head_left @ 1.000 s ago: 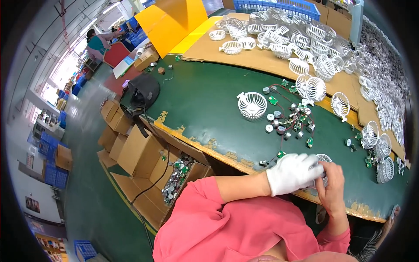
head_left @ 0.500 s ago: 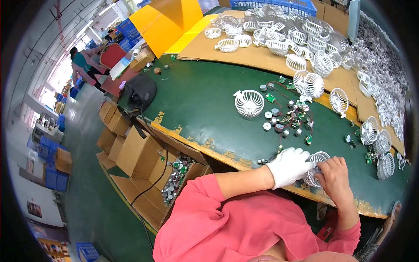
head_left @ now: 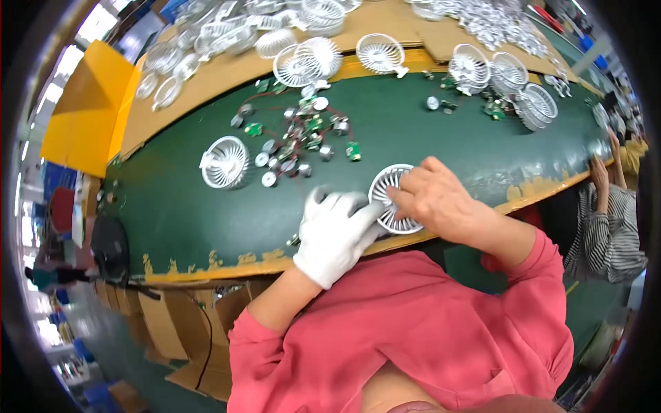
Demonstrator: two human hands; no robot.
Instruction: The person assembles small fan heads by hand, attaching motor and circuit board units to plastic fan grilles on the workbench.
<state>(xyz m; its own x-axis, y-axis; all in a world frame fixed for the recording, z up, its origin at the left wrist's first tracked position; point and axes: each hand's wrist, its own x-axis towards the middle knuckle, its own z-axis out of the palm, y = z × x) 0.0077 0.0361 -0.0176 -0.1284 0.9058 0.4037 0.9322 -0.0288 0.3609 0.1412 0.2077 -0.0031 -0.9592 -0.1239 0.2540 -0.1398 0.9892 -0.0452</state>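
Note:
At the table's near edge, a round white slatted fan grille [head_left: 387, 182] is between my two hands. My left hand [head_left: 337, 230], in a white glove, holds its left rim with thumb and fingertips. My bare right hand [head_left: 441, 203] reaches over the right side, its fingers bent down onto the slats; anything under those fingertips is hidden. Another white grille [head_left: 227, 163] lies farther left on the green tabletop. Beyond my hands is a tangle of small motors [head_left: 303, 168] with red wires and green circuit boards [head_left: 354, 151]. One small part [head_left: 294, 240] lies beside the gloved hand.
Several grilles [head_left: 470, 69] stand at the far right near loose motors. A cardboard sheet [head_left: 372, 20] at the back bears piled grilles and small white parts [head_left: 482, 24]. A yellow panel [head_left: 86, 107] stands at the left, a dark bag [head_left: 109, 244] below it. Another person's striped sleeve [head_left: 599, 237] is at right.
The view has swung to the right, bringing another person into sight. Both my hands stay at the same grille, and the gloved fingers have shifted on its left side.

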